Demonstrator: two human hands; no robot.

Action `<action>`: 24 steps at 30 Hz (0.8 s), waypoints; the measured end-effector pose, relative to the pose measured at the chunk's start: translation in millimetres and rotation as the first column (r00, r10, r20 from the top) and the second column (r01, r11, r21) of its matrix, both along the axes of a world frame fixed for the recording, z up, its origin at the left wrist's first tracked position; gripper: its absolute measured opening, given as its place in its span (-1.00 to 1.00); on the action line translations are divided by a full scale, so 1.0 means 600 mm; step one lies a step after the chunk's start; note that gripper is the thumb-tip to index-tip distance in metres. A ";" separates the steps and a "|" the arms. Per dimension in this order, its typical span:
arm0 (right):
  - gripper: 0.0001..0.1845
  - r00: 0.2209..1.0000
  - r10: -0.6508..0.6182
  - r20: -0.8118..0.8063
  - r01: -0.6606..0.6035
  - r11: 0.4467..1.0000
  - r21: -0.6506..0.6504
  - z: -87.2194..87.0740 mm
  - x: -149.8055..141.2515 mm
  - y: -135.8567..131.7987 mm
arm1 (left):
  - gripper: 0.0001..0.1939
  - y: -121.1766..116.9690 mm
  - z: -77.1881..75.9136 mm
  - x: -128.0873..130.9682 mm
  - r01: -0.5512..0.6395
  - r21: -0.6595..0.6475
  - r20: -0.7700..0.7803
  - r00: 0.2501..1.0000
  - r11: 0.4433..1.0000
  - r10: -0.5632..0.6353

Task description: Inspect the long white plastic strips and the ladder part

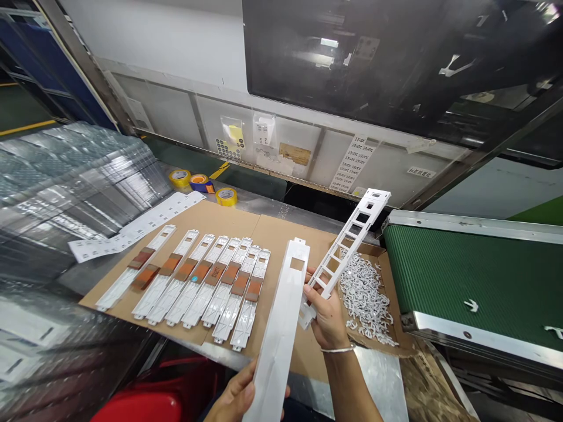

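Observation:
My left hand (pixel 237 398) grips the near end of a long flat white plastic strip (pixel 284 316) that points away from me over the cardboard. My right hand (pixel 328 313) is closed on the lower end of a white ladder-like plastic frame (pixel 352 240) with several rectangular openings, tilted up to the right. Both pieces are lifted off the cardboard sheet (pixel 272 234). A bracelet circles my right wrist.
Several white strips with brown patches (pixel 206 275) lie in a row on the cardboard. A heap of small white plastic scraps (pixel 365 299) is right of my hand. A green conveyor (pixel 475 275) is at right. Clear tray stacks (pixel 74 181) and tape rolls (pixel 200 181) are at left.

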State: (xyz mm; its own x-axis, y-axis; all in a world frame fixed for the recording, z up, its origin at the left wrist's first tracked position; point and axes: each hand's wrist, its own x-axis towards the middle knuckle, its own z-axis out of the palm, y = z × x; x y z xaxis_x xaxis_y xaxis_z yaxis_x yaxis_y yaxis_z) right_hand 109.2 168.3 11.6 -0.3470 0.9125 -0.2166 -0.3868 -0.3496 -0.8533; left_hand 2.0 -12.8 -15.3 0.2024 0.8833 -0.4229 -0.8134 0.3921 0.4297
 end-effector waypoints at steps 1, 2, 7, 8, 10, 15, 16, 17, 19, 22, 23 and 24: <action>-0.56 1.000 0.003 -0.001 -0.003 1.000 -0.001 0.000 0.000 0.000 | -0.51 0.000 0.000 0.000 0.000 -0.003 -0.001 1.000 1.000 0.000; -0.55 1.000 0.010 -0.006 -0.010 1.000 0.002 0.001 0.000 -0.001 | -0.49 -0.001 -0.001 0.000 -0.004 -0.011 -0.003 1.000 1.000 0.004; -0.56 0.999 0.021 -0.024 -0.020 0.999 0.034 0.008 -0.001 0.000 | -0.36 -0.001 0.010 0.002 -0.015 -0.121 -0.042 0.999 0.993 0.010; -0.57 0.999 0.023 -0.024 -0.022 0.999 0.041 0.009 -0.001 0.000 | -0.33 0.001 0.013 0.003 -0.011 -0.135 -0.046 0.999 0.991 0.005; -0.56 0.999 0.030 -0.026 -0.029 0.998 0.052 0.012 0.000 0.001 | -0.26 0.003 0.019 0.003 -0.001 -0.138 -0.045 0.999 0.990 -0.006; -0.55 0.999 0.028 -0.029 -0.026 0.998 0.055 0.016 0.001 0.001 | -0.18 0.007 0.020 0.002 0.008 -0.117 -0.018 1.000 0.993 -0.010; -0.55 0.999 0.027 -0.031 -0.025 0.998 0.050 0.015 0.001 0.000 | -0.17 0.007 0.018 0.002 0.008 -0.116 -0.013 1.000 0.993 -0.010; -0.56 0.999 0.025 -0.034 -0.023 0.999 0.047 0.015 0.001 -0.001 | -0.16 0.007 0.015 0.001 0.006 -0.112 -0.011 1.000 0.994 -0.007; -0.56 0.999 0.022 -0.034 -0.021 0.999 0.041 0.014 0.001 -0.002 | -0.15 0.005 0.009 0.001 0.005 -0.094 -0.004 1.000 0.996 -0.006; -0.54 1.000 0.011 -0.015 -0.010 0.999 0.034 0.012 0.001 -0.001 | -0.16 0.001 -0.006 0.001 0.005 -0.065 0.007 1.000 0.998 -0.005; -0.53 1.000 0.011 -0.009 -0.010 1.000 0.027 0.011 0.000 -0.001 | -0.17 0.000 -0.011 0.001 0.003 -0.067 0.008 1.000 0.998 -0.002; -0.53 1.000 0.014 -0.005 -0.014 1.000 0.020 0.008 0.000 -0.001 | -0.19 0.000 -0.016 0.002 -0.002 -0.070 0.011 1.000 0.998 0.003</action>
